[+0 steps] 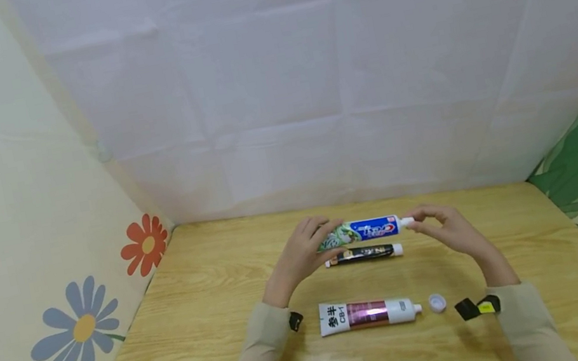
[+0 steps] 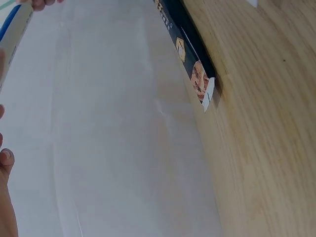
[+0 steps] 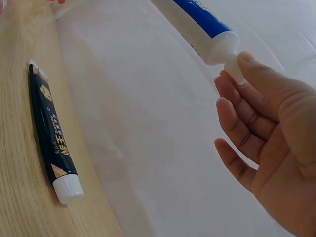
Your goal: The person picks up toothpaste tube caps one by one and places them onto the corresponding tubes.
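A blue, green and white toothpaste tube (image 1: 370, 229) is held level above the table, its narrow white cap (image 3: 236, 69) pointing right. My left hand (image 1: 304, 252) grips the tube's tail end, fingers over the top and thumb below. At the other end my right hand (image 1: 451, 228) pinches the white cap between thumb and index finger, the other fingers loosely bent in the right wrist view. Below the held tube lies a black toothpaste tube (image 1: 367, 253) with a white cap. Nearer me is a white and maroon tube (image 1: 367, 314), its nozzle bare.
A loose round white cap (image 1: 437, 303) lies on the wooden table (image 1: 214, 284), right of the maroon tube's nozzle. A white cloth backdrop (image 1: 271, 80) rises behind the table. Flower-printed panels (image 1: 12, 223) stand at both sides.
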Demonstrator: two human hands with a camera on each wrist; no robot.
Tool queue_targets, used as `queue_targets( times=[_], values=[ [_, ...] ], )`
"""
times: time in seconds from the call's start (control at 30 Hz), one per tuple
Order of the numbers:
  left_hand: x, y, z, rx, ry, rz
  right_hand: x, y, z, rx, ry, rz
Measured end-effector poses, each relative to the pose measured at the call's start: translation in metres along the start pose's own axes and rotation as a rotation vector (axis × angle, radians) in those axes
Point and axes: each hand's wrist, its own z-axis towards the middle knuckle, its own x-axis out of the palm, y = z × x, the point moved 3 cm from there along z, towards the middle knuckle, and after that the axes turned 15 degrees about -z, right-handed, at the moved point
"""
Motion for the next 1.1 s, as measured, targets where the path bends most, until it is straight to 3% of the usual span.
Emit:
queue_targets(
  times=[0.3, 0.47, 0.87, 1.1],
  values=[
    [0.001, -0.002, 0.001, 0.011, -0.022, 0.047, 0.015, -0.03, 0.005, -0.044, 0.005, 0.011],
    [0.002, -0.002, 0.0, 0.017, -0.027, 0.073, 0.019, -0.035, 0.006, -0.044, 0.005, 0.029],
    [0.001, -0.004, -0.003, -0.003, -0.046, 0.063, 0.022, -0.035, 0.007, -0.085, -0.016, 0.024],
    [0.002, -0.002, -0.004, -0.017, -0.053, 0.062, 0.01, -0.007, 0.001, -0.054, 0.033, 0.038]
  ],
)
